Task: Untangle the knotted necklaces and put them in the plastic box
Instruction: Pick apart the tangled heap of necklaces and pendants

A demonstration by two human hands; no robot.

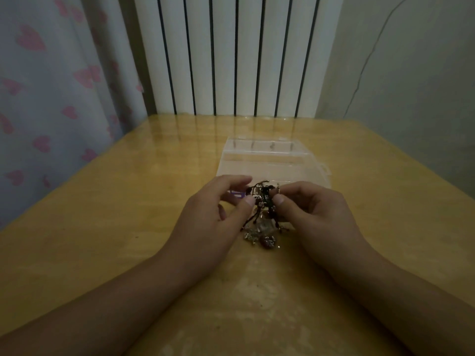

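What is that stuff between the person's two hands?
In the head view, a knotted bundle of necklaces hangs between the left hand and right hand, both pinching it, its lower beads on the table.

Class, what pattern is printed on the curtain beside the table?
Pink hearts on a pale curtain, seen best in the head view.

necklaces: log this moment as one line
phase: untangling | left hand: pinches necklace tangle | right hand: pinches tangle | plastic box: behind, holds no necklace
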